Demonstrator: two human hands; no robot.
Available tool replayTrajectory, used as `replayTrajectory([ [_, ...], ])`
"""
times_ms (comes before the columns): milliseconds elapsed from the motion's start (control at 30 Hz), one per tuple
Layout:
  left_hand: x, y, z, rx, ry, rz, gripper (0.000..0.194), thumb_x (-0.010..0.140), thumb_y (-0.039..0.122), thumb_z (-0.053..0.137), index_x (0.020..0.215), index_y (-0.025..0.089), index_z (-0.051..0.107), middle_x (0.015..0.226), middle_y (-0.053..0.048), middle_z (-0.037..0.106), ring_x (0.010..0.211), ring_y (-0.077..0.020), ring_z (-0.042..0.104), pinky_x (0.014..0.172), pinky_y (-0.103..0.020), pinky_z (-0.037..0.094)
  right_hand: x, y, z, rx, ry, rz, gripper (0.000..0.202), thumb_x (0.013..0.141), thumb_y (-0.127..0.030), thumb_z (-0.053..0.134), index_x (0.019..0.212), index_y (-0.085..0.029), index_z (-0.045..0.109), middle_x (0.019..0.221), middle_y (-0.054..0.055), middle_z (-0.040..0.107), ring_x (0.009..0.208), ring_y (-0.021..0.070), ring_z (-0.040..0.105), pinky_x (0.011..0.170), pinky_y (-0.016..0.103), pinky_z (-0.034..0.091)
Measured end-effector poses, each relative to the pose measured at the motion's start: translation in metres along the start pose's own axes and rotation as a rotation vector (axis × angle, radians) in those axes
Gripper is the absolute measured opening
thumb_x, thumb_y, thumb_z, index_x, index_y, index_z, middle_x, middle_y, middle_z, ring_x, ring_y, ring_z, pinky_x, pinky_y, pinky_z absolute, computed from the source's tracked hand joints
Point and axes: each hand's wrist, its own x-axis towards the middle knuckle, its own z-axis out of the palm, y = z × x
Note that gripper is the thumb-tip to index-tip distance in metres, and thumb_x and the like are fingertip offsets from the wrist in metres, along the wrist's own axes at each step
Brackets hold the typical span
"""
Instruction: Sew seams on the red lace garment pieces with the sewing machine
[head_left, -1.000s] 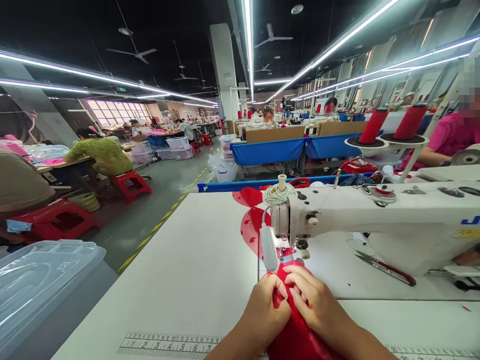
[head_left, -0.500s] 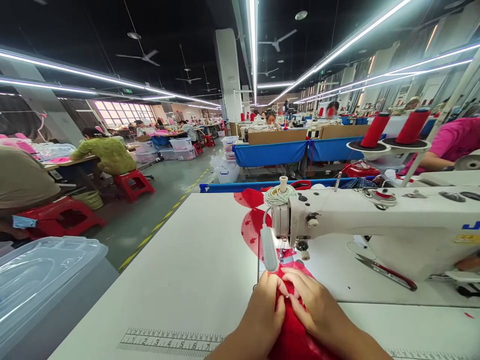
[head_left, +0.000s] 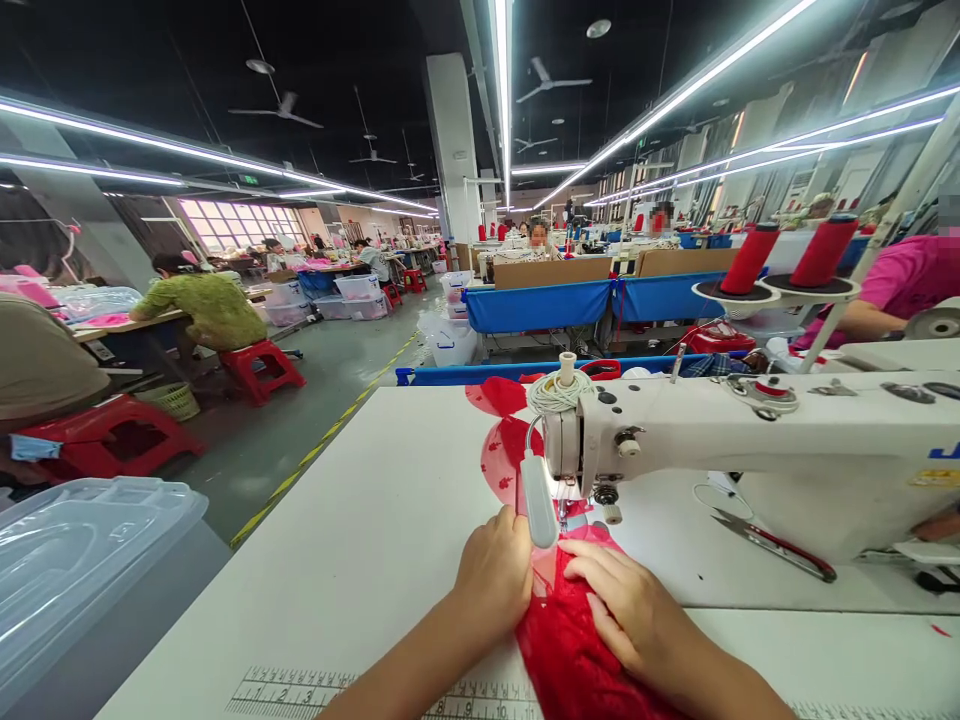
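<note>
Red sheer fabric (head_left: 562,640) lies bunched before the needle and presser foot of a white sewing machine (head_left: 697,430). My left hand (head_left: 495,570) is closed on the fabric's left edge, its fingertips mostly hidden. On the right side of the cloth rests my right hand (head_left: 637,610), fingers apart and lying over it. Beyond the needle, rounded see-through red pieces (head_left: 501,460) with small dark motifs spread on the white table. A small lamp (head_left: 540,500) on a bent stalk hangs in front of the needle and hides part of it.
Thread snips (head_left: 776,545) with red-and-black handles lie under the machine arm. Two red thread cones (head_left: 750,260) stand behind it. A printed ruler (head_left: 300,692) runs along the table's front. Left of the table stands a clear lidded bin (head_left: 97,560). Co-workers sit at other tables.
My left hand has moved left, away from my right hand, drawing the fabric's edge with it. The right hand's fingers have loosened from their pinch and rest on the cloth.
</note>
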Motion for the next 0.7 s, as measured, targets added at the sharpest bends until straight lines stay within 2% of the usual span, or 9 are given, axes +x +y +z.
replayTrajectory([
  [67, 0.000, -0.001, 0.012, 0.003, 0.119, 0.022, 0.024, 0.072, -0.001, 0.042, 0.088, 0.014, 0.051, 0.097, -0.011, 0.055, 0.084, -0.0245, 0.053, 0.074, -0.036, 0.043, 0.000, 0.000, -0.002, 0.013, -0.012, -0.004, 0.034, 0.081, -0.007, 0.034, 0.102, -0.014, 0.060, 0.121, 0.012, 0.061, 0.108, 0.0219, 0.060, 0.091, 0.035, 0.053],
  [133, -0.001, -0.002, 0.022, -0.001, 0.347, 0.112, 0.022, 0.071, -0.001, 0.043, 0.084, 0.014, 0.052, 0.095, -0.011, 0.054, 0.084, -0.0241, 0.051, 0.075, -0.037, 0.043, 0.000, 0.001, -0.003, 0.008, -0.015, -0.012, 0.035, 0.081, -0.007, 0.035, 0.104, -0.013, 0.060, 0.122, 0.013, 0.061, 0.108, 0.0221, 0.060, 0.092, 0.035, 0.053],
  [200, -0.003, -0.002, 0.027, -0.013, 0.586, 0.285, 0.017, 0.073, 0.002, 0.042, 0.078, 0.015, 0.050, 0.090, -0.011, 0.053, 0.081, -0.0232, 0.048, 0.072, -0.036, 0.042, 0.000, 0.002, -0.003, -0.010, -0.012, -0.020, 0.035, 0.081, -0.007, 0.036, 0.104, -0.013, 0.061, 0.122, 0.013, 0.061, 0.109, 0.0225, 0.060, 0.093, 0.036, 0.053],
  [267, -0.004, -0.002, 0.027, -0.039, 0.686, 0.490, 0.013, 0.075, 0.006, 0.040, 0.074, 0.017, 0.046, 0.079, -0.007, 0.051, 0.072, -0.0205, 0.046, 0.063, -0.031, 0.039, 0.000, 0.003, -0.004, -0.034, 0.001, -0.036, 0.038, 0.080, -0.007, 0.036, 0.109, -0.012, 0.061, 0.122, 0.014, 0.062, 0.110, 0.0224, 0.060, 0.093, 0.035, 0.053],
  [333, -0.005, -0.002, 0.025, -0.058, 0.652, 0.661, 0.012, 0.078, 0.010, 0.041, 0.070, 0.018, 0.043, 0.070, -0.004, 0.048, 0.062, -0.0172, 0.042, 0.054, -0.028, 0.031, 0.000, 0.003, -0.005, -0.055, 0.005, -0.056, 0.042, 0.080, -0.007, 0.036, 0.114, -0.012, 0.061, 0.121, 0.014, 0.062, 0.110, 0.0217, 0.060, 0.093, 0.033, 0.053],
  [433, -0.005, -0.001, 0.024, -0.055, 0.592, 0.769, 0.014, 0.083, 0.013, 0.043, 0.070, 0.018, 0.044, 0.068, -0.001, 0.050, 0.053, -0.0136, 0.038, 0.047, -0.027, 0.024, 0.001, 0.003, -0.006, -0.067, 0.015, -0.087, 0.042, 0.081, -0.008, 0.036, 0.114, -0.012, 0.061, 0.120, 0.014, 0.063, 0.110, 0.0210, 0.060, 0.093, 0.032, 0.053],
  [600, -0.005, 0.000, 0.028, -0.060, 0.594, 0.757, 0.010, 0.082, 0.012, 0.048, 0.074, 0.017, 0.048, 0.070, 0.000, 0.053, 0.054, -0.0130, 0.040, 0.047, -0.027, 0.026, 0.000, 0.006, -0.003, -0.063, 0.041, -0.107, 0.042, 0.082, -0.007, 0.035, 0.116, -0.010, 0.058, 0.120, 0.014, 0.062, 0.111, 0.0202, 0.060, 0.093, 0.032, 0.053],
  [700, -0.008, -0.001, 0.024, -0.042, 0.540, 0.730, 0.007, 0.082, 0.015, 0.051, 0.075, 0.016, 0.052, 0.072, 0.000, 0.054, 0.054, -0.0128, 0.040, 0.047, -0.027, 0.026, -0.001, 0.008, -0.003, -0.031, 0.018, -0.088, 0.039, 0.084, -0.009, 0.035, 0.117, -0.010, 0.057, 0.121, 0.014, 0.062, 0.111, 0.0202, 0.059, 0.094, 0.033, 0.053],
])
